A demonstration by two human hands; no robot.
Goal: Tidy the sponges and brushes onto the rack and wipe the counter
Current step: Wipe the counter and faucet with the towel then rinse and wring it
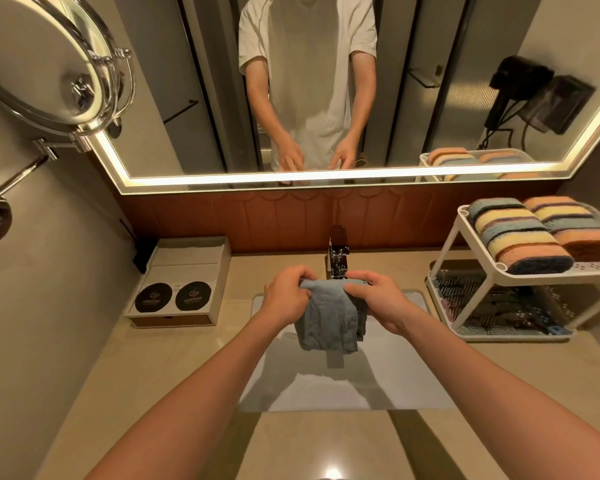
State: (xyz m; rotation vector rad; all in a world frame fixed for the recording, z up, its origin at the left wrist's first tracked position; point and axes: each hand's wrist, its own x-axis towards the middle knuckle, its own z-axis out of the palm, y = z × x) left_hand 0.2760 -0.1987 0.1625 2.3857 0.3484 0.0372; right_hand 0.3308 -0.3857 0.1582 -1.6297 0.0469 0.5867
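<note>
A grey-blue cloth hangs above the sink, held at its top edge by both hands. My left hand pinches its left corner and my right hand grips its right corner, just in front of the faucet. At the right stands a white two-tier rack. Its top shelf carries two rows of striped sponges, packed side by side. Dark bristled brushes lie on its lower shelf.
A white box with two black round discs sits on the beige counter at the left. A round magnifying mirror juts from the left wall. The wall mirror reflects a person.
</note>
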